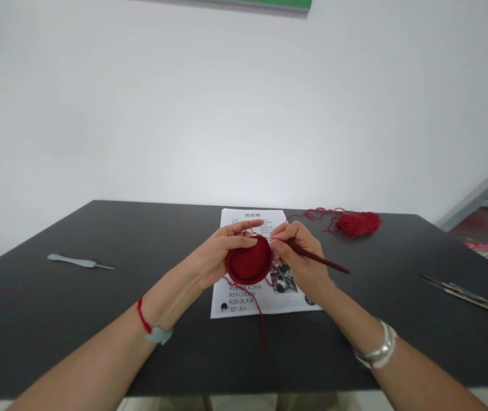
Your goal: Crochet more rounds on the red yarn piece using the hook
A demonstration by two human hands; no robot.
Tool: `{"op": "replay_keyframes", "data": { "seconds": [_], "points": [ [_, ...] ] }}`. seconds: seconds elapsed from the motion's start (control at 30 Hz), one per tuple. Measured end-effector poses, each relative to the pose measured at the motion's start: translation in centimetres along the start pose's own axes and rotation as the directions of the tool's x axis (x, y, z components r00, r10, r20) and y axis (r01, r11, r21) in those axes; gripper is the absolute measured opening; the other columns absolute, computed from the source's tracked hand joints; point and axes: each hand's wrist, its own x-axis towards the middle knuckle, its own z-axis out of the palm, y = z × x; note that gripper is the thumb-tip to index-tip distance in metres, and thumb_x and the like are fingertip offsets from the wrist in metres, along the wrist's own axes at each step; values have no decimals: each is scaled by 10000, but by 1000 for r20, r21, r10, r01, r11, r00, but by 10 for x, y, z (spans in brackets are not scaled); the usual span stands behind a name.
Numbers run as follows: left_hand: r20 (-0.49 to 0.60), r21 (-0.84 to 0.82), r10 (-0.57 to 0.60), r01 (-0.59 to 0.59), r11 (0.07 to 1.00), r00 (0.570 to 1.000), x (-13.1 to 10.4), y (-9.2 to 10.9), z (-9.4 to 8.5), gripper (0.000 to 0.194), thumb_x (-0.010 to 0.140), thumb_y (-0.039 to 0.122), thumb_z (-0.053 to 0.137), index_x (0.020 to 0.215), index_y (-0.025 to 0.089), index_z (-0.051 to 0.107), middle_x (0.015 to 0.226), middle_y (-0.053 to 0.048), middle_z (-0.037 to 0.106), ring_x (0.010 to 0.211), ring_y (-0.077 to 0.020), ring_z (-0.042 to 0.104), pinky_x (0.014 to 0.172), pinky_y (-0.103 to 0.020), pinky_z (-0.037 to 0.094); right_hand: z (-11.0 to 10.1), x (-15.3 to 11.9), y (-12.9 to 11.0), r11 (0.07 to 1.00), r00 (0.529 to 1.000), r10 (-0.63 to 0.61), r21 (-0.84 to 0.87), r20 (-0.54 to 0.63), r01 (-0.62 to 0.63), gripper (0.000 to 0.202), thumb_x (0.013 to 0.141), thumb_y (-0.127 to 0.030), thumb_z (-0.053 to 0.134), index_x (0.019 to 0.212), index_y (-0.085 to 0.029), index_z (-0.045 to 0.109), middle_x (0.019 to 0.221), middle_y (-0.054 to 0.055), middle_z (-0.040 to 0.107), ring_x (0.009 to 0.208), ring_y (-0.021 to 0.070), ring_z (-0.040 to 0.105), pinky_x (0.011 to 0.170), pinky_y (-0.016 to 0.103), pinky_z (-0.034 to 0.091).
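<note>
My left hand (217,253) holds a round dark red crocheted piece (249,261) above the middle of a black table (98,308). My right hand (301,257) grips a dark crochet hook (321,260), its tip at the piece's right edge. A red yarn strand (261,319) hangs from the piece toward the table's front edge. Under both hands lies a printed pattern sheet (247,297) with text and a small picture. A red yarn ball (357,222) sits at the back right, loose strands trailing to its left.
A grey-handled crochet hook (76,262) lies on the left of the table. Scissors or a similar metal tool (460,292) lie at the far right. A white wall rises behind the table. A red string circles my left wrist, and silver bangles my right.
</note>
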Motion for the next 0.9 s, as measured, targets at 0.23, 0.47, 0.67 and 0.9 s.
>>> {"op": "replay_keyframes", "data": {
  "seconds": [0.23,0.47,0.67,0.9],
  "points": [
    [72,23,-10,8,1000,997,-1,7,-12,455,656,8,649,1095,130,661,720,-30,685,551,-88,606,539,-179,490,-11,10,-6,974,990,112,189,89,-128,145,756,-195,688,728,-206,546,688,-45,555,457,63,450,416,227,340],
    [154,31,-56,52,998,986,-2,5,-16,423,631,14,671,1041,120,689,706,-30,667,565,-97,599,539,-184,479,-20,14,-13,934,965,182,274,188,-229,193,713,-216,745,670,-190,559,679,-39,583,443,54,459,405,219,343],
    [219,83,-113,97,992,969,-2,7,-20,376,605,32,689,970,115,727,691,-28,644,566,-79,556,533,-167,437,-24,15,-16,902,938,219,309,270,-300,206,690,-201,764,647,-186,563,660,-38,594,445,53,465,393,201,332],
    [199,171,-66,31,985,978,-5,7,-15,355,578,81,740,930,131,740,697,-12,606,562,-67,518,516,-169,393,-22,12,-19,796,898,322,428,301,-428,209,701,-200,755,637,-180,557,636,-34,604,433,45,420,380,174,295]
  ]
}}
